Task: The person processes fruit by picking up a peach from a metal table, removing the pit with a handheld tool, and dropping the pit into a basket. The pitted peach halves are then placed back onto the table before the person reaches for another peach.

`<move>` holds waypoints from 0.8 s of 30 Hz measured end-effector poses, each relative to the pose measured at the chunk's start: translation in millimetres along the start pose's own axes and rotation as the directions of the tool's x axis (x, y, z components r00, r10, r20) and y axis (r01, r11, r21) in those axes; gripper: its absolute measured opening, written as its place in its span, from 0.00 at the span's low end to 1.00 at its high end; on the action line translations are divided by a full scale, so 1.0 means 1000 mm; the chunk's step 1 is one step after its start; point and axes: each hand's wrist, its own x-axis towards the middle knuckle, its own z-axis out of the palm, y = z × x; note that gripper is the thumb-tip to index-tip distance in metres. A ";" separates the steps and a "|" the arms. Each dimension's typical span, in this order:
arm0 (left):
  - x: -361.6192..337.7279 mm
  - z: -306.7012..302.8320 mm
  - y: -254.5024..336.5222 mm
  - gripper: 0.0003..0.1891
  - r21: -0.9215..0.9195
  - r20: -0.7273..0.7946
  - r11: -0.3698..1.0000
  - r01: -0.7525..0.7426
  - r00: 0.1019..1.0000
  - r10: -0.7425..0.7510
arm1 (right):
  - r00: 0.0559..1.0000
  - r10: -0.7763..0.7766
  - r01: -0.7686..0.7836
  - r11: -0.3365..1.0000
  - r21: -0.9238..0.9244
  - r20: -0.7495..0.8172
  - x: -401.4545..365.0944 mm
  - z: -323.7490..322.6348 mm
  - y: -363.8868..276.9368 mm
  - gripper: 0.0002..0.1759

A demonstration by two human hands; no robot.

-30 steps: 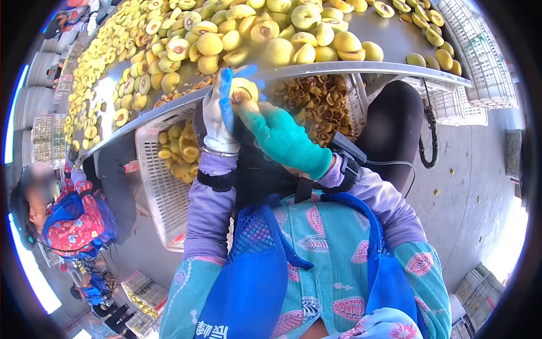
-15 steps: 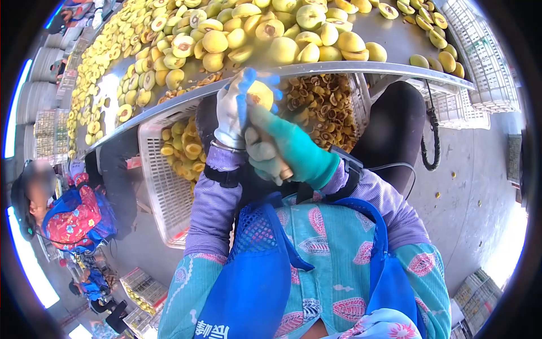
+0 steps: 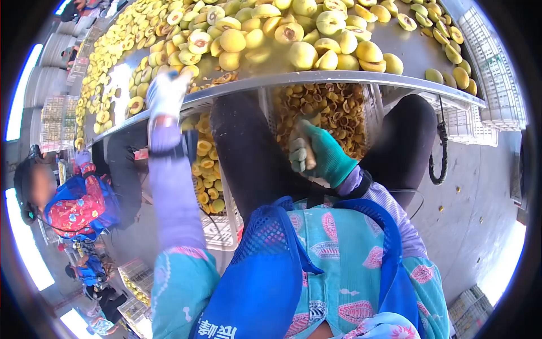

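Observation:
My left hand, in a white and blue glove and smeared by motion, is at the table's front edge on the left, close to some yellow-green fruit halves. Whether it holds anything cannot be made out. My right hand, in a green glove with greyish fingers, is wrapped round a tool with a wooden handle. It hovers over a crate of brown fruit scraps between my knees. Many halved fruits, some showing brown centres, lie on the metal table.
A white crate with fruit halves stands left of my legs. White crates are stacked at the right. A person in a red flowered top sits at the left. A black coiled cord hangs under the table's right part.
My left hand has moved away from my right, left towards the fruit on the table. The fruit half between my hands no longer shows there. My right hand has shifted slightly right, still gripping the tool.

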 end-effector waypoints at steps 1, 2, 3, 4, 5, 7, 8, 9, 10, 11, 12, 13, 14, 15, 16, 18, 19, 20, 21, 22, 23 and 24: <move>0.016 0.010 0.019 0.37 0.234 -0.048 0.972 -0.025 0.998 0.037 | 1.000 -0.029 0.029 0.994 -0.101 0.001 -0.005 0.010 0.003 0.21; 0.045 0.030 0.014 0.37 0.318 0.102 0.947 -0.038 0.995 0.006 | 0.998 -0.064 0.065 0.978 -0.198 0.009 -0.012 0.022 0.003 0.21; 0.058 0.049 0.008 0.31 0.398 0.030 0.913 -0.085 0.996 0.080 | 0.995 -0.102 0.104 0.951 -0.290 0.021 -0.019 0.030 0.003 0.21; 0.074 0.049 0.000 0.30 0.379 0.107 0.916 -0.134 0.989 0.101 | 0.989 -0.145 0.151 0.935 -0.320 0.042 -0.024 0.034 0.003 0.22; 0.087 0.044 -0.009 0.29 0.359 0.184 0.916 -0.179 0.976 0.118 | 0.976 -0.212 0.210 0.891 -0.403 0.041 -0.027 0.037 0.001 0.22; 0.083 0.037 -0.025 0.24 -0.190 0.362 0.981 0.042 0.932 0.030 | 0.944 -0.325 0.300 0.777 -0.554 0.054 -0.028 0.046 0.000 0.23; 0.084 0.041 -0.044 0.22 -0.521 0.397 0.841 0.146 0.914 0.087 | 0.934 -0.346 0.321 0.711 -0.625 0.086 -0.032 0.054 -0.002 0.25; 0.056 0.029 -0.036 0.20 -0.772 0.410 0.581 0.257 0.900 0.148 | 0.909 -0.400 0.367 0.638 -0.677 0.116 -0.031 0.064 0.000 0.26; 0.033 0.030 -0.026 0.21 -0.893 0.367 0.368 0.260 0.893 0.259 | 0.883 -0.445 0.402 0.557 -0.727 0.148 -0.028 0.076 0.005 0.26; 0.009 0.034 -0.012 0.21 -0.956 0.292 0.125 0.264 0.889 0.352 | 0.855 -0.485 0.431 0.465 -0.773 0.185 -0.025 0.083 0.007 0.27; -0.015 0.034 0.011 0.24 -0.980 0.193 0.047 0.193 0.874 0.447 | 0.877 -0.401 0.440 0.448 -0.778 0.265 -0.023 0.086 0.004 0.28; -0.036 0.029 0.028 0.25 -0.986 0.165 0.092 0.138 0.831 0.530 | 0.795 -0.505 0.523 0.288 -0.802 0.337 -0.014 0.087 0.004 0.25; -0.051 0.032 0.043 0.27 -0.893 -0.021 0.357 -0.275 0.816 0.577 | 0.692 -0.591 0.580 0.115 -0.806 0.414 0.000 0.084 0.008 0.23; -0.063 0.037 0.058 0.27 -0.882 -0.054 0.362 -0.301 0.828 0.559 | 0.575 -0.655 0.605 -0.064 -0.794 0.491 0.011 0.079 0.009 0.21; -0.075 0.041 0.073 0.28 -0.870 -0.086 0.368 -0.327 0.838 0.539 | 0.590 -0.668 0.556 -0.071 -0.828 0.453 0.014 0.077 0.007 0.23; -0.090 0.047 0.096 0.26 -0.923 0.255 -0.182 0.338 0.894 0.368 | 0.698 -0.627 0.515 0.103 -0.851 0.346 -0.003 0.078 0.003 0.23; -0.092 0.051 0.099 0.25 -0.958 0.222 -0.084 0.273 0.897 0.383 | 0.748 -0.594 0.488 0.191 -0.852 0.295 -0.011 0.080 0.002 0.23; -0.094 0.054 0.099 0.23 -0.980 0.187 0.015 0.198 0.898 0.399 | 0.767 -0.578 0.480 0.230 -0.846 0.278 -0.016 0.080 0.002 0.23; -0.096 0.056 0.100 0.22 -0.987 0.150 0.112 0.114 0.897 0.417 | 0.785 -0.560 0.474 0.267 -0.839 0.265 -0.019 0.080 0.002 0.23; -0.101 0.053 0.110 0.18 -0.973 0.219 -0.001 0.232 0.920 0.326 | 0.803 -0.538 0.467 0.304 -0.830 0.255 -0.021 0.079 0.003 0.23; -0.101 0.056 0.110 0.18 -0.981 0.182 -0.006 0.195 0.923 0.339 | 0.810 -0.520 0.482 0.326 -0.813 0.271 -0.021 0.078 0.003 0.24; -0.100 0.061 0.108 0.18 -0.987 0.144 -0.012 0.158 0.925 0.350 | 0.816 -0.502 0.495 0.348 -0.796 0.288 -0.020 0.076 0.004 0.25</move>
